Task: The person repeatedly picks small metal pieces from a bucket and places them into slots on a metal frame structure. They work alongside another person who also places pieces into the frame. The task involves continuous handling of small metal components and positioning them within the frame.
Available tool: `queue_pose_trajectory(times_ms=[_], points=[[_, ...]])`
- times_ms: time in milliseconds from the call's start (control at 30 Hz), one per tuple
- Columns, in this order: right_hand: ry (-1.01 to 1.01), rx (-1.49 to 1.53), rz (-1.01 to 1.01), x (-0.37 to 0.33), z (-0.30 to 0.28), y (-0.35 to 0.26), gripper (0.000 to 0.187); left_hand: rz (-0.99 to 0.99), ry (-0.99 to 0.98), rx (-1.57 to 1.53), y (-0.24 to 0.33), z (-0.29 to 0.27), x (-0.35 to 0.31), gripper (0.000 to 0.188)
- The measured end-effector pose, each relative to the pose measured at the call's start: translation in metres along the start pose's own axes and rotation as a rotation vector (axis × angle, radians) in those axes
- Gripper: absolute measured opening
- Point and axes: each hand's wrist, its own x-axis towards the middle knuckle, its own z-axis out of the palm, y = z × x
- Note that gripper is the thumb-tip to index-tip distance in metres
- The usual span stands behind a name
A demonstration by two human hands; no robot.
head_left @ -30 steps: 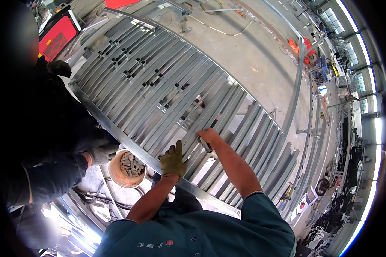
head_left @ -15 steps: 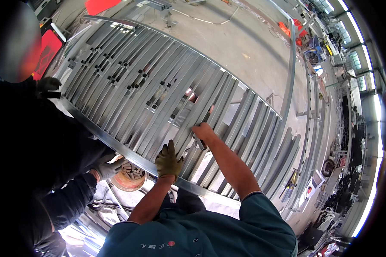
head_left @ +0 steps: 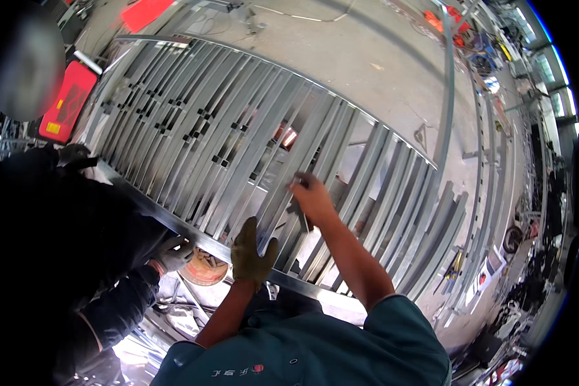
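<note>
A grid of parallel grey metal tubes point(head_left: 264, 132) in a long frame lies before me. My left hand point(head_left: 254, 254), in an olive work glove, is open near the frame's close rail point(head_left: 212, 248), thumb apart from the fingers. My bare right hand point(head_left: 312, 198) hovers over the tubes with curled fingers. What they hold, if anything, I cannot make out. A dark, blurred metal piece point(head_left: 300, 217) shows just beneath that hand. Small black blocks point(head_left: 220, 161) sit in several gaps between the tubes.
At the left, a co-worker's gloved hand point(head_left: 172, 255) is by the near rail, beside a round reddish container point(head_left: 206, 267) of small pieces. A red case point(head_left: 69, 100) stands far left. Loose tubes point(head_left: 441, 241) lie at right, next to yellow-handled pliers point(head_left: 455, 265).
My right hand has lifted slightly off the tubes. My gloved left hand has turned, its thumb now spread wider. The whole view has shifted a little.
</note>
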Motion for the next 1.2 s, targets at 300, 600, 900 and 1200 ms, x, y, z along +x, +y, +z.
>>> queue_pose_trajectory(times_ms=[300,600,900,1200], points=[[-0.520,0.499,0.274,-0.026,-0.013,0.033,0.058,-0.268,-0.418,-0.272,0.082,-0.041,0.031,0.056],[-0.366,0.778,0.533,-0.023,-0.025,0.102,0.043,-0.272,-0.011,-0.057,0.062,-0.023,0.071,0.042],[-0.184,0.176,-0.447,0.071,-0.047,0.050,0.044,-0.234,-0.246,0.395,0.082,-0.005,0.177,0.030],[-0.173,-0.502,-0.525,0.139,-0.039,-0.003,0.041,-0.221,-0.415,0.597,0.079,0.009,0.191,0.034]])
